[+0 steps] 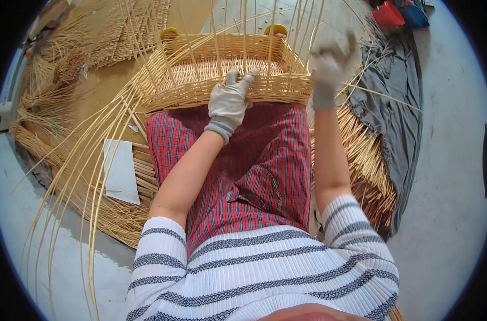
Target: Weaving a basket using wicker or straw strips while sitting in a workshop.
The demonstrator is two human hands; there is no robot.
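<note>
A woven wicker basket with a rectangular floor rests at the far edge of my lap, over a red plaid apron. Thin upright stakes rise from its sides. My left hand, in a pale work glove, is closed on the near wall, thumb and fingers over its rim. Just beyond the right end of the basket, my gloved right hand is raised and smeared by motion; its fingers and anything in them cannot be made out. Long loose willow rods fan out from the basket's left end.
Bundled rods lie at the right under a dark grey cloth. On the left are woven panels, more loose rods and a white flat piece. A red bucket and a blue container stand far right.
</note>
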